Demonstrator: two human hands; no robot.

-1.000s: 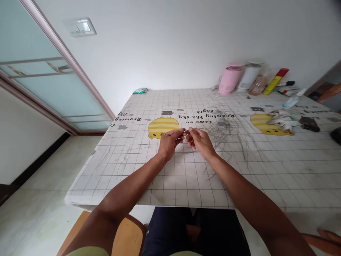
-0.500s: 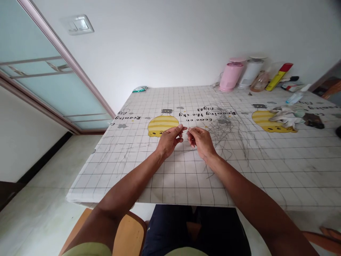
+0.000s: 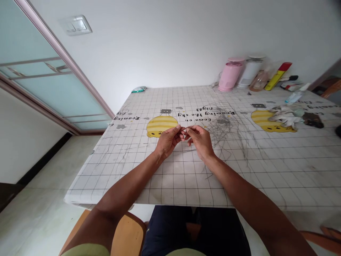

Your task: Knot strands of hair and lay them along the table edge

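Observation:
My left hand point(image 3: 169, 139) and my right hand point(image 3: 198, 139) meet fingertip to fingertip above the middle of the table. Each is closed in a pinch of thumb and forefinger. Whatever sits between the fingertips is too fine to make out. Just right of my right hand lies a loose tangle of thin dark strands point(image 3: 222, 126), spread over the checked tablecloth point(image 3: 170, 181). A few more fine strands point(image 3: 121, 156) lie to the left of my left hand.
Along the wall at the back right stand a pink cylinder point(image 3: 230, 76), a white cylinder point(image 3: 249, 73), a bottle point(image 3: 258, 81) and a yellow-red box point(image 3: 277, 76). A crumpled cloth point(image 3: 283, 115) lies on the right. A green-edged packet point(image 3: 139, 89) rests at the far left corner.
My right hand has moved slightly left, so the gap between the two hands has closed and the fingertips now meet. The tangle of strands lies as before.

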